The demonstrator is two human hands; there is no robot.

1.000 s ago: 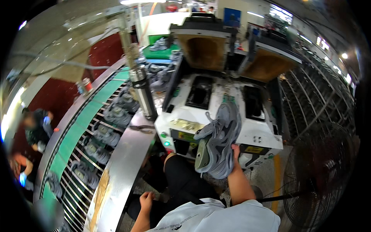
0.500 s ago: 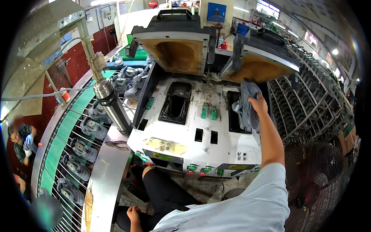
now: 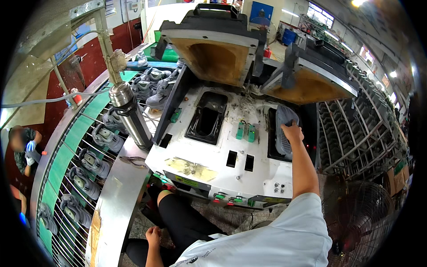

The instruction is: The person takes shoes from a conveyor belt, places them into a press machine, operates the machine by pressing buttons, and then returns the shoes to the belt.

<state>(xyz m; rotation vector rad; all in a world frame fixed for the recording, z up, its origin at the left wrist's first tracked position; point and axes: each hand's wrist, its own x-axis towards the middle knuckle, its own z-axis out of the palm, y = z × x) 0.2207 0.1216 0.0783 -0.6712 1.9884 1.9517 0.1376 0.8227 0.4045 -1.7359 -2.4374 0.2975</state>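
Note:
A grey shoe (image 3: 284, 133) lies sole up in the right black-lined opening (image 3: 272, 153) of a white machine. My right hand (image 3: 293, 132) reaches over it, fingers and thumb closed on the shoe around its middle. The opening to the left (image 3: 208, 120) holds no shoe. My left hand (image 3: 153, 236) stays low by my thigh, its fingers curled in and nothing seen in them.
Two raised black lids with tan padded undersides (image 3: 213, 58) stand over the openings. At left, a roller conveyor with a green belt (image 3: 73, 127) carries several grey shoes. A rack of shoes (image 3: 356, 133) and a caged fan (image 3: 356, 222) are at right. Another person (image 3: 26, 151) stands far left.
My right hand has brought the shoe down from a tilted, edge-on position into the right opening, sole up. My left hand stays low by my thigh. The view has shifted slightly.

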